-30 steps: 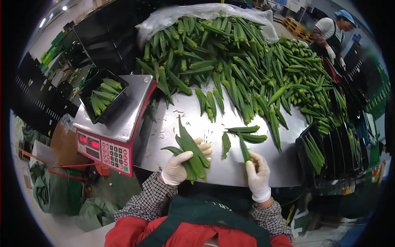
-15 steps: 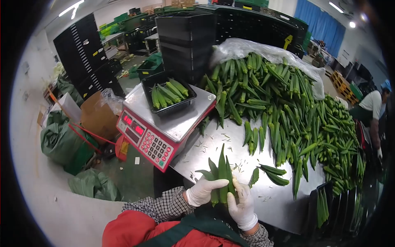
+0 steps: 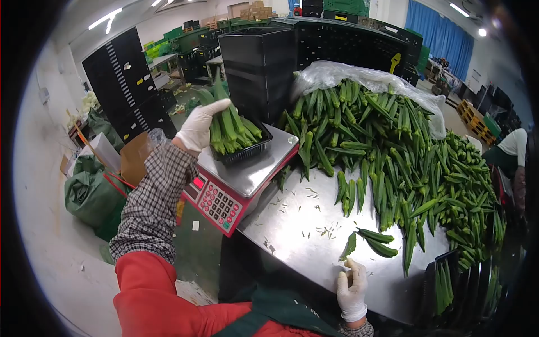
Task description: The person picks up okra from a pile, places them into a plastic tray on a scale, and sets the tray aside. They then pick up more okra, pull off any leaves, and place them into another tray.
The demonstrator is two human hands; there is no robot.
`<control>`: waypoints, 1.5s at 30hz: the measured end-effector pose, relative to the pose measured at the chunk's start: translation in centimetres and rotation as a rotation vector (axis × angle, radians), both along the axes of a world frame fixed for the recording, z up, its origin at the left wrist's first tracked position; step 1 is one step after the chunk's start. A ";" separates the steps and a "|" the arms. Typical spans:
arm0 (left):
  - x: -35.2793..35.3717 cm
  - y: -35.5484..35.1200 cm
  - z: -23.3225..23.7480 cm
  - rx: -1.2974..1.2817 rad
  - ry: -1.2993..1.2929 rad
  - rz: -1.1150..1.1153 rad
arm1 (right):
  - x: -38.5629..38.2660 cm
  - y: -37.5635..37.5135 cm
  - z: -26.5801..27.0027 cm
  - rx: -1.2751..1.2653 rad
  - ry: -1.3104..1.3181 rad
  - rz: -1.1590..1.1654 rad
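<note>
My left hand [image 3: 199, 123], in a white glove, is closed around several okra pods [image 3: 225, 126] over a black plastic tray [image 3: 255, 150]. The tray holds other okra and sits on the silver plate of a red digital scale [image 3: 224, 205]. Where the held pods end and those in the tray begin is hard to make out. My gloved right hand [image 3: 352, 289] is loosely curled at the near edge of the metal table [image 3: 314, 247], with thumb and fingers apart and nothing visible in it. Just beyond it lie a few loose pods [image 3: 379, 242] and a leaf piece [image 3: 349, 246].
A large okra heap [image 3: 387, 146] covers the table's back and right, partly under clear plastic sheeting [image 3: 365, 73]. Stacked black trays [image 3: 255, 73] stand behind the scale. More black trays [image 3: 443, 286] with okra are at the near right. A co-worker's sleeve [image 3: 514, 143] shows far right.
My left hand has carried the okra from above the near table edge up and left to the tray. My right hand has let go of the okra and moved slightly right and down.
</note>
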State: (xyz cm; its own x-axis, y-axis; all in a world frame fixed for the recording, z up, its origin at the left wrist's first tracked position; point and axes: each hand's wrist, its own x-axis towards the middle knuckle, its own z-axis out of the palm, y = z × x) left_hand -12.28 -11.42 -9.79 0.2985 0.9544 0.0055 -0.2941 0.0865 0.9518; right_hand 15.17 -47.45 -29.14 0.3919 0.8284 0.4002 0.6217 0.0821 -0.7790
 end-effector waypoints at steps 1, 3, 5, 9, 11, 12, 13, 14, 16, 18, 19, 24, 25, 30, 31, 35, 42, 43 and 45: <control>-0.3 1.2 -0.5 -0.074 0.070 -0.025 | -0.1 0.1 0.1 -0.006 0.028 -0.007; -0.2 2.9 -1.9 -0.085 0.162 0.097 | 0.0 0.3 0.0 0.004 0.012 -0.012; -1.0 4.9 -3.5 -0.031 0.241 0.173 | 0.2 0.3 -0.3 0.017 -0.031 -0.006; -1.7 5.3 -4.0 0.038 0.520 0.225 | 0.1 0.1 -0.1 0.038 -0.038 -0.003; -2.2 5.3 -3.8 0.072 0.623 0.214 | 0.0 0.2 -0.4 0.035 -0.014 0.003; -2.1 4.8 -3.4 0.112 0.667 0.222 | 0.0 0.2 -0.3 0.013 0.002 0.003; -1.9 4.3 -2.8 0.063 0.664 0.223 | 0.0 0.2 -0.1 -0.008 0.017 0.002; -1.8 4.0 -2.2 0.014 0.660 0.222 | 0.0 0.2 0.1 -0.029 0.032 -0.001; -2.0 4.3 -1.5 -0.081 0.646 0.162 | 0.1 0.4 0.0 -0.006 0.002 0.007; -1.9 4.5 -1.2 -0.084 0.755 0.125 | 0.1 0.4 0.1 0.003 -0.008 0.010; -1.8 4.5 -1.0 -0.086 0.808 0.106 | 0.0 0.5 0.5 0.002 -0.006 0.009; -0.7 4.4 1.5 0.261 1.385 0.227 | 0.2 0.4 0.3 -0.012 0.040 -0.010; -0.9 5.0 1.9 0.208 1.294 0.223 | 0.2 0.4 0.1 -0.009 0.050 -0.011; 0.1 5.5 1.7 0.191 1.243 0.182 | 0.2 0.5 0.4 -0.025 0.066 -0.007; 0.3 5.8 1.3 0.162 1.277 0.136 | 0.4 0.5 0.2 -0.027 0.071 -0.004; 0.1 8.7 -2.4 0.507 1.547 0.183 | 0.4 0.4 0.5 -0.036 0.112 0.008; -2.7 4.6 3.4 0.340 0.964 0.254 | 0.5 0.1 0.9 -0.072 0.163 0.026; -3.5 4.0 4.0 0.336 0.910 0.250 | 0.5 0.1 0.9 -0.066 0.158 0.028; -4.5 2.6 5.4 0.330 0.942 0.248 | 0.5 0.3 0.5 -0.055 0.174 0.031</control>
